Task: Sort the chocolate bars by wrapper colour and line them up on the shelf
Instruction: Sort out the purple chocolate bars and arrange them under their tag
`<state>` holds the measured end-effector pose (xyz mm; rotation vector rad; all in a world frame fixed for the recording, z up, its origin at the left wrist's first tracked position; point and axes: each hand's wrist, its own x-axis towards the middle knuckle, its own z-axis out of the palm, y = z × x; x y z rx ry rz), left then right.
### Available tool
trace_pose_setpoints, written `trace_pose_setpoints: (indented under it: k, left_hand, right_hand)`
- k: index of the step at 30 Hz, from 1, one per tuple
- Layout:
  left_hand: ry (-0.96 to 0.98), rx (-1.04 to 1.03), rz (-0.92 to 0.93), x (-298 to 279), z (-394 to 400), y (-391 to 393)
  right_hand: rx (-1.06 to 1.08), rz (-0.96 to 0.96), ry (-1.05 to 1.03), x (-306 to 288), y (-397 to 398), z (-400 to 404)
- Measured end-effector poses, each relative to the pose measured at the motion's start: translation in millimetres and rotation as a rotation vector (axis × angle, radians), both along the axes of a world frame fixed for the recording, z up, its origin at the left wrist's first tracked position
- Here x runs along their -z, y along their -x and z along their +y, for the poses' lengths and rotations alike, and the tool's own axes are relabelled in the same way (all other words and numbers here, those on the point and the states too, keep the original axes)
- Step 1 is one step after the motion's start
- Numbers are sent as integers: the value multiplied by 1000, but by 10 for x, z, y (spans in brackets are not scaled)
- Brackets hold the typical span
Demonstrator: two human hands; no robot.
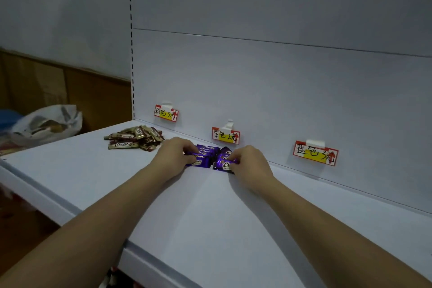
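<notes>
Purple bars (205, 155) half under hands (174, 153)

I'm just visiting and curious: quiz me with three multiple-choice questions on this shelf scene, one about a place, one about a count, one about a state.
1. Where does the heap of brown-wrapped chocolate bars lie?
A. under the leftmost label
B. under the rightmost label
C. on the floor

2. How many red-bordered paper labels are taped to the white back panel?
A. two
B. three
C. five

3. What are the left hand and right hand doing?
A. hanging idle
B. gripping purple-wrapped chocolate bars
C. peeling a label

Answers: 1 A, the heap sits below that label; 2 B, three labels show; 3 B, fingers curl round purple wrappers.
</notes>
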<state>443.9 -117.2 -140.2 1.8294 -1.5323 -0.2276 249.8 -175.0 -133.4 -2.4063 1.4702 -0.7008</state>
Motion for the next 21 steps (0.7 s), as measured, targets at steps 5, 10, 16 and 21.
trace_pose_setpoints:
  k: [5,10,16,21]
  left_hand:
    - [-38,-22,-130,10,-161,-59]
    - [-61,-29,-186,-89,-142,36]
    - [-79,23,-251,-459,36,523]
    - [-68,75,-310,-752,273,1207]
  right_hand:
    - [4,40,68,45,-17,-60]
    - [-6,5,52,-29,111,-12]
    - [-27,141,-15,-379,486,223]
    - [-17,310,-23,-777,1026,591]
